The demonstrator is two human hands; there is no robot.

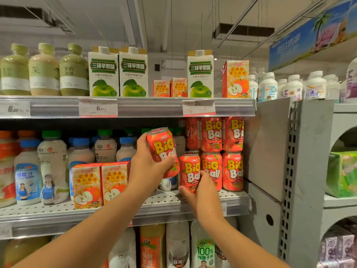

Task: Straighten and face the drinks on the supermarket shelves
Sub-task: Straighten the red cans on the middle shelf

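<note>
My left hand (148, 167) holds a red Big Ball can (161, 146) tilted in the air, in front of the middle shelf (202, 206). My right hand (199, 190) grips a second Big Ball can (188, 171) that stands on the shelf, leftmost in the bottom row of cans. To its right, more red Big Ball cans (222, 151) are stacked two high with labels facing out. A small white bottle (168, 183) lies partly hidden behind my left hand.
Two red apple juice cartons (100, 184) stand left of my hands, with white coconut drink bottles (52, 163) behind. The top shelf (150, 107) carries green bottles, apple vinegar cartons and small red cartons. A grey shelf end panel (270, 151) rises at the right.
</note>
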